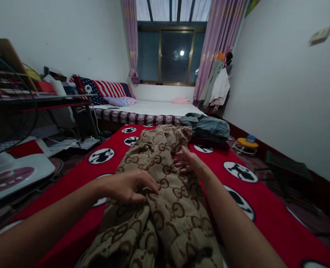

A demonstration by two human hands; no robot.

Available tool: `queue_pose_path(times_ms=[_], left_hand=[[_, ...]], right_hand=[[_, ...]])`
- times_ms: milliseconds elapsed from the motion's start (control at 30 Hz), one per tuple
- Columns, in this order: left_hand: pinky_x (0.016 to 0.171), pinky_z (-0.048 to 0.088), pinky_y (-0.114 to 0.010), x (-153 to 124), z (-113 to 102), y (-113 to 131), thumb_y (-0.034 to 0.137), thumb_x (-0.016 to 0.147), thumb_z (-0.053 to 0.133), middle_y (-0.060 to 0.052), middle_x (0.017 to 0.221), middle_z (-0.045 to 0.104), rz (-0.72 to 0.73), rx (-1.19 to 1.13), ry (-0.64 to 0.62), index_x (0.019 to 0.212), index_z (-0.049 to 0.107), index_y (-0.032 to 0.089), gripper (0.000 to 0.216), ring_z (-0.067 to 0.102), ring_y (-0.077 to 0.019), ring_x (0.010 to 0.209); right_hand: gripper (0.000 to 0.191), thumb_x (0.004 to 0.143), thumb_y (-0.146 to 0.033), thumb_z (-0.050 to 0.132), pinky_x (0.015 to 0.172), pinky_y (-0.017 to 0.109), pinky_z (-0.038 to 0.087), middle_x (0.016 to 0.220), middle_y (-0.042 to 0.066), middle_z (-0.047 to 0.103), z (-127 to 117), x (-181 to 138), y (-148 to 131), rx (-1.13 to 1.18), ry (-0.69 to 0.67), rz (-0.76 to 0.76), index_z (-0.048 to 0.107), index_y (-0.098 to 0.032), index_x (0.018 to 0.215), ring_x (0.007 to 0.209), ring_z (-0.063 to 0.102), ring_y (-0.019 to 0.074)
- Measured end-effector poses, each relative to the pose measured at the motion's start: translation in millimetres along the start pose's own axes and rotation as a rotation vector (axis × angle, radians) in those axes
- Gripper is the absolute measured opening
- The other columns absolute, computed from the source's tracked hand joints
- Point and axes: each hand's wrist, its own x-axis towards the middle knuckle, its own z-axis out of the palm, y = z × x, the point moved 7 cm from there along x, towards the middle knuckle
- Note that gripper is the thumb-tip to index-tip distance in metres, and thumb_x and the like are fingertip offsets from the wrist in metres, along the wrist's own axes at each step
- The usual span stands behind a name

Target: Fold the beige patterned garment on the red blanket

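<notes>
Tan trousers (167, 190) with a brown letter pattern lie lengthwise before me, wrinkled, their two legs and gathered cuffs pointing toward me. My left hand (133, 185) rests on the fabric around the middle, its fingers bent downward and the thumb apart from them. On the other side, my right hand (187, 160) is by the upper right edge of the trousers, with its fingers spread and nothing held. Beneath the trousers is a red blanket (268, 204) with white ovals and black figures.
Folded denim clothing (206, 126) lies beyond the trousers at the right. Behind stands a bed (154, 108) under the window. A cluttered desk (78, 100) and a fan (16, 171) are at left. A yellow stool (246, 143) and a dark folding stool (288, 165) stand at right.
</notes>
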Motion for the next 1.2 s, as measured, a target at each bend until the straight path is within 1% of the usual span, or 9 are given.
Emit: queue_pose_path(times_ms=[100,233,333,433,567,700,900,1067,1200], left_hand=[[0.096,0.047,-0.031,3,1,5,0.015,0.077,0.061,-0.005,0.109,0.072,0.048,-0.007,0.047,0.104,0.074,0.026,0.032,0.065,-0.0202,0.103],[0.088,0.050,-0.032,0,-13,-8,0.025,0.084,0.061,-0.007,0.096,0.073,0.030,-0.258,0.261,0.093,0.075,0.021,0.017,0.067,-0.0215,0.094],[0.082,0.052,-0.034,-13,-31,-30,0.036,0.081,0.067,-0.008,0.097,0.072,-0.017,-0.608,0.511,0.091,0.071,0.019,0.020,0.067,-0.0229,0.091],[0.084,0.052,-0.036,-17,-27,-36,0.037,0.075,0.072,-0.010,0.102,0.072,-0.035,-0.810,0.387,0.089,0.071,0.017,0.025,0.066,-0.0253,0.094],[0.094,0.048,-0.041,-4,-19,-31,0.039,0.077,0.065,-0.013,0.108,0.071,-0.029,-0.781,0.151,0.088,0.074,0.015,0.028,0.064,-0.0297,0.104],[0.097,0.047,-0.042,28,-35,-60,0.037,0.080,0.060,-0.011,0.122,0.065,-0.235,-0.393,0.487,0.110,0.069,0.017,0.037,0.059,-0.0291,0.114],[0.103,0.044,-0.041,81,-20,-96,0.013,0.075,0.060,-0.013,0.125,0.062,-0.348,0.039,0.734,0.126,0.060,0.014,0.051,0.055,-0.0267,0.119],[0.102,0.044,-0.041,89,6,-100,0.016,0.072,0.067,-0.013,0.130,0.055,-0.379,0.196,0.782,0.125,0.063,0.020,0.053,0.053,-0.0280,0.119],[0.101,0.044,-0.041,88,13,-88,0.017,0.073,0.068,-0.012,0.129,0.053,-0.378,0.278,0.744,0.120,0.066,0.024,0.048,0.052,-0.0285,0.120]], right_hand=[[0.047,0.072,-0.053,0.072,0.052,0.022,0.049,0.096,0.009,0.071,13,-8,-7,-0.263,-0.093,-0.103,0.065,-0.017,0.103,0.080,0.066,0.0195],[0.029,0.066,-0.037,0.076,0.047,0.017,0.040,0.071,0.000,0.067,36,-13,-14,-0.381,-0.249,-0.235,0.070,-0.015,0.084,0.061,0.057,0.0111],[0.019,0.061,-0.030,0.073,0.047,0.017,0.038,0.060,-0.003,0.063,38,-15,-19,-0.181,-0.229,-0.206,0.067,-0.014,0.069,0.051,0.052,0.0082],[0.023,0.055,-0.024,0.071,0.054,0.020,0.046,0.068,-0.001,0.068,38,-24,-22,0.103,-0.331,-0.141,0.067,-0.015,0.075,0.056,0.059,0.0114],[0.031,0.050,-0.020,0.074,0.062,0.023,0.052,0.071,0.002,0.070,30,-36,-13,0.160,-0.494,-0.071,0.068,-0.013,0.080,0.061,0.065,0.0141],[0.038,0.056,-0.038,0.084,0.060,0.021,0.053,0.073,0.003,0.071,15,-31,0,0.116,-0.518,-0.042,0.069,-0.012,0.079,0.063,0.066,0.0134],[0.036,0.075,-0.050,0.074,0.042,0.016,0.047,0.065,0.002,0.066,-32,-2,2,0.169,-0.005,-0.021,0.062,-0.015,0.079,0.047,0.058,0.0083],[0.020,0.087,-0.037,0.062,0.050,0.020,0.053,0.087,0.005,0.069,-62,2,-9,0.222,0.407,-0.151,0.059,-0.018,0.092,0.059,0.066,0.0107],[0.033,0.085,-0.049,0.058,0.045,0.022,0.051,0.096,0.006,0.069,-84,19,-34,0.069,0.624,-0.251,0.056,-0.020,0.100,0.061,0.067,0.0136]])
